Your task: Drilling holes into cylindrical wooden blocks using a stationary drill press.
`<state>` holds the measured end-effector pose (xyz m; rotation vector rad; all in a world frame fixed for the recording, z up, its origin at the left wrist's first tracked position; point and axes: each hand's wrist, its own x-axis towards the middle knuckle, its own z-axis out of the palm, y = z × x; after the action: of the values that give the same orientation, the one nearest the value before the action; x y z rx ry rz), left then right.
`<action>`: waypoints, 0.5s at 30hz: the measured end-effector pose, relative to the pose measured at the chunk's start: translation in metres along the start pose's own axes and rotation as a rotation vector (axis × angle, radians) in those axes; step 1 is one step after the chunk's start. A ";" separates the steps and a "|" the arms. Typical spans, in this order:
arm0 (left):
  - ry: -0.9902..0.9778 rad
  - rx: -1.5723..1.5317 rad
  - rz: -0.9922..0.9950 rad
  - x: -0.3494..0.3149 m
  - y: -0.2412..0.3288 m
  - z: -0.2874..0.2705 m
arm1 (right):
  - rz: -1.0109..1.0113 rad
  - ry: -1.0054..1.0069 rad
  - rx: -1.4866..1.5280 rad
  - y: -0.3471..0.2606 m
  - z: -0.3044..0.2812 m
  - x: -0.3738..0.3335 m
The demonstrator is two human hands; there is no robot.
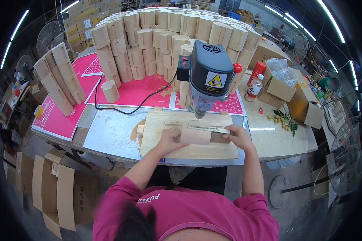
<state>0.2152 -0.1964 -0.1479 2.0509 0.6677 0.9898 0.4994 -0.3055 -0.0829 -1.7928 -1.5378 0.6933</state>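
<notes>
A pale wooden cylinder (195, 135) lies on its side on a wooden board (161, 120), below the chuck of a bench drill press (210, 72). Its left end is gripped by my left hand (171, 140), the fingers closed round it. My right hand (238, 137) pinches a flat, narrow light strip (220, 130) at the cylinder's right end, near a darker brownish part. Along the cylinder's upper side runs a slotted, pale metallic-looking piece, too small to make out. The drill bit hangs just above, apart from the wood as far as I can see.
Stacked wooden cylinders (149, 38) wall off the back of the table. A black cable (138, 106) curves left of the drill. At right stand a bottle (254, 88), a red can (256, 71), cardboard boxes (278, 86) and small yellowish fruit with leaves (284, 121). A single cylinder (110, 91) stands at left.
</notes>
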 end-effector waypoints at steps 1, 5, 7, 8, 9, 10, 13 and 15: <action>-0.028 -0.012 0.072 -0.006 0.004 -0.010 | -0.040 0.021 0.049 0.000 -0.001 -0.010; -0.009 -0.073 -0.086 -0.036 0.028 -0.075 | 0.048 0.070 0.439 0.014 -0.006 -0.047; 0.195 -0.410 -0.474 -0.044 0.040 -0.098 | 0.104 0.078 0.645 0.010 -0.005 -0.059; 0.198 -0.415 -0.501 -0.044 0.049 -0.103 | 0.126 0.061 0.645 0.005 -0.001 -0.064; 0.262 -0.504 -0.567 -0.042 0.057 -0.107 | 0.038 0.090 0.556 -0.002 0.005 -0.065; 0.326 -0.593 -0.635 -0.040 0.064 -0.109 | -0.048 0.117 0.466 -0.010 0.011 -0.066; 0.275 -0.510 -0.705 -0.039 0.076 -0.103 | -0.059 0.124 0.441 -0.032 0.019 -0.065; 0.277 -0.534 -0.715 -0.041 0.071 -0.095 | -0.087 0.138 0.479 -0.037 0.021 -0.063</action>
<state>0.1236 -0.2288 -0.0684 1.0892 1.0483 0.8904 0.4496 -0.3620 -0.0690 -1.3770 -1.2237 0.7978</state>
